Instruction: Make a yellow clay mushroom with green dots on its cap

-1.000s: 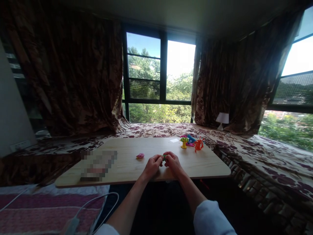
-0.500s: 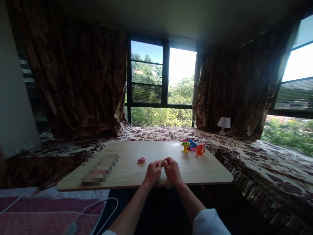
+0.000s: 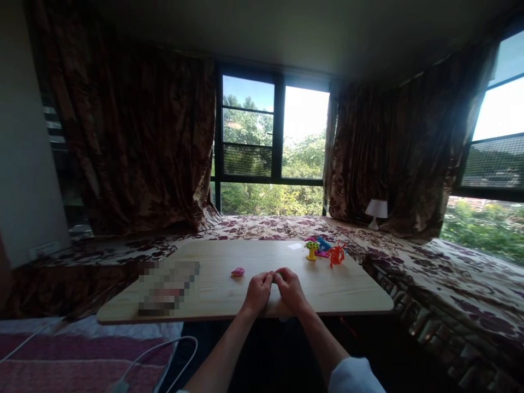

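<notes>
Over the near middle of the pale wooden table (image 3: 216, 297), my left hand (image 3: 258, 292) and my right hand (image 3: 290, 288) meet at the fingertips. Both are closed in a pinch around a small green lump (image 3: 277, 273), which looks like modelling clay and is mostly covered by the fingers. A pink lump (image 3: 237, 272) lies on the tabletop to the left of my left hand, apart from it.
Back right on the table stand a yellow figure with a green spotted top (image 3: 311, 250), a blue figure (image 3: 324, 245) with pink beneath, and an orange many-armed figure (image 3: 337, 255). A white paper piece (image 3: 294, 246) lies nearby. A blurred-out flat object (image 3: 167, 289) is at left.
The view has tilted up slightly, so everything sits lower. My fingers have drawn closer together, and less of the green lump shows. The figures and the pink lump stay where they were.
</notes>
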